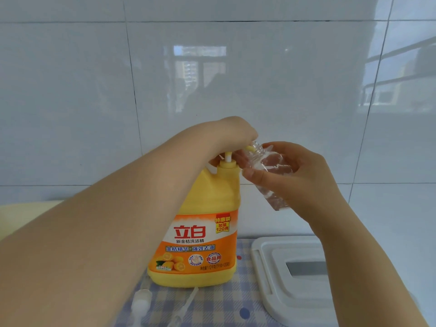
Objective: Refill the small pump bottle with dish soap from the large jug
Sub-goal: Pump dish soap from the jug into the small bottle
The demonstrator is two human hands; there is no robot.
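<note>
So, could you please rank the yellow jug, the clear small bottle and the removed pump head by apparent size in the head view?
Largest to smallest:
1. Yellow dish soap jug, standing on the checked cloth.
2. Clear small bottle, tilted in the right hand.
3. Removed pump head, lying nearest the camera, partly cut off, so its rank is less certain.

white tiled wall [283, 90], checked cloth [212, 308], white plastic lid [266, 279]

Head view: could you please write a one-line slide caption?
Left hand on yellow jug pump; right hand tilts clear bottle to its nozzle.
</note>
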